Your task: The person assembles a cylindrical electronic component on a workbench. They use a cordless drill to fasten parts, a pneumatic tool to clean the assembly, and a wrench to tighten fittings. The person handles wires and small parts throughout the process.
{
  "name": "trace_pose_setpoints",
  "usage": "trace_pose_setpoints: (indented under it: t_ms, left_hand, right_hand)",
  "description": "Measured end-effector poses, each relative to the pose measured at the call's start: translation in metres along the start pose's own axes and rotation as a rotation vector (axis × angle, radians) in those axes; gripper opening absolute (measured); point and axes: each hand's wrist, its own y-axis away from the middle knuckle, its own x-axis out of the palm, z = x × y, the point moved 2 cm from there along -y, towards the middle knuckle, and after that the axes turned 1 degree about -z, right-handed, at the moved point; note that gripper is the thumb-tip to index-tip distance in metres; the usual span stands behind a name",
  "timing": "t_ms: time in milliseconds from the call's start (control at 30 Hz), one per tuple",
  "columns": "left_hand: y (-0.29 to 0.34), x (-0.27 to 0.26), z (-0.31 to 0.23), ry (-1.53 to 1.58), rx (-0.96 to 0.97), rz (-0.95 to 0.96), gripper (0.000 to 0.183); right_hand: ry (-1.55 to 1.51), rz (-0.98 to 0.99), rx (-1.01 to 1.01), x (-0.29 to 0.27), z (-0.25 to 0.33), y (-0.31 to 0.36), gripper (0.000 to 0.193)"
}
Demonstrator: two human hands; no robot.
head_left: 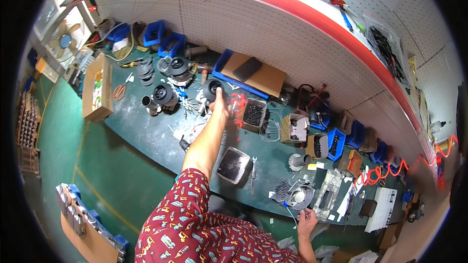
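Note:
My left arm stretches far across the bench, and my left hand (220, 107) grips a black round fan-like part (212, 89), thumb on top and the other fingers mostly hidden. Similar black-topped motor units (165, 95) stand to its left, another (179, 66) farther back. Low at the right, my right hand (306, 221) is closed at the near edge of a grey metal housing (298, 197) with a pale round middle. A finned grey part (281, 190) adjoins the housing. Beside it, to the right, lies a pale metal casting (328, 195).
A grey tray (233, 165) and a wrench (254, 174) lie near the front edge. Boxes of screws (254, 113), blue bins (336, 143) and a cardboard sheet (253, 73) line the back. Orange-handled scissors (119, 91) lie left. A red coiled hose (375, 174) hangs right.

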Motion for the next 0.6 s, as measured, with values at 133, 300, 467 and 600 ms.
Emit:
trace_pose_setpoints:
  t_ms: [133,300,467,600]
  left_hand:
    - [-0.022,0.021,-0.012,0.099,0.069,-0.236,0.048]
    - [-0.022,-0.025,-0.030,-0.067,0.433,0.019,0.040]
    - [0.078,-0.072,-0.052,-0.495,0.797,0.347,0.045]
    - [0.161,-0.100,-0.072,-0.455,1.039,0.700,0.041]
  right_hand:
    - [0.046,0.001,-0.024,0.004,0.011,0.002,0.014]
    - [0.018,0.008,-0.035,0.006,0.011,-0.002,0.014]
    - [0.120,-0.020,-0.163,-0.001,-0.009,-0.002,0.014]
    - [0.150,-0.019,-0.384,0.002,0.009,-0.007,0.015]
